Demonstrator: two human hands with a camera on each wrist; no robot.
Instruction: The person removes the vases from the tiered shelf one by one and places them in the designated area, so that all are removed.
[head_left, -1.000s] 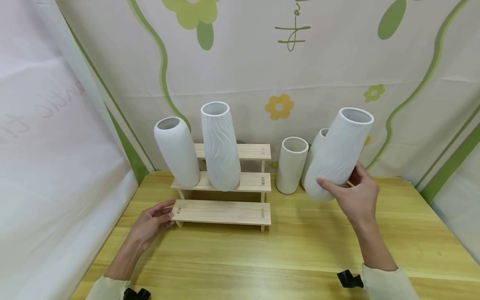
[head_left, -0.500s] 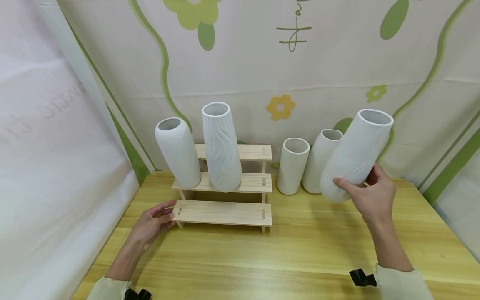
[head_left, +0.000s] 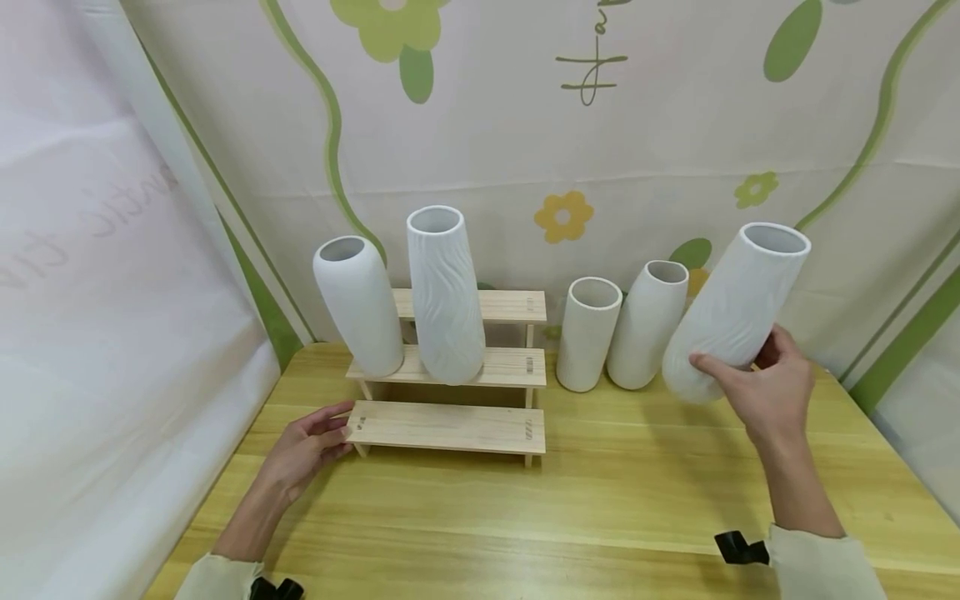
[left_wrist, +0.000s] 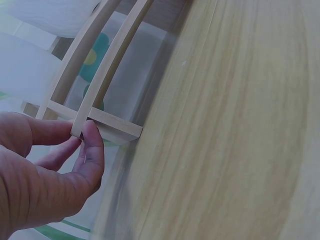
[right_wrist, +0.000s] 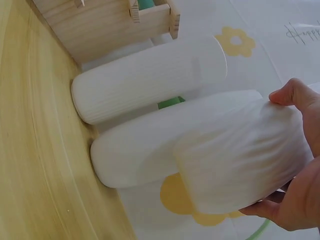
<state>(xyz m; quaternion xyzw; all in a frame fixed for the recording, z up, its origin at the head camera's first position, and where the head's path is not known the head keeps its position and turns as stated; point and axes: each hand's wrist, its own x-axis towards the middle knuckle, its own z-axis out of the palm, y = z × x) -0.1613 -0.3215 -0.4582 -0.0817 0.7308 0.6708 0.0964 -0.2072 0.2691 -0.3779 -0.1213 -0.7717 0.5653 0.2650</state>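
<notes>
My right hand (head_left: 776, 392) grips a white vase (head_left: 738, 308) with wavy relief near its lower part. The vase leans to the right, its base held off the table, as the right wrist view shows. With thumb and fingers, my left hand (head_left: 303, 450) pinches the left end of the lowest board of a three-tier wooden stand (head_left: 450, 427). On the stand's middle tier are a smooth white vase (head_left: 360, 308) and a taller wavy vase (head_left: 447, 300). A ribbed white cylinder vase (head_left: 588, 337) and a rounded white vase (head_left: 648, 327) stand on the table right of the stand.
A wood-grain table (head_left: 600, 508) carries everything. Behind it hangs a pale cloth (head_left: 480, 125) with green and yellow flowers, close behind the stand and vases. Another white cloth (head_left: 112, 333) borders the left side.
My right hand has carried its vase to the right, away from the standing vases, uncovering the rounded one behind it. The left hand keeps its hold on the stand.
</notes>
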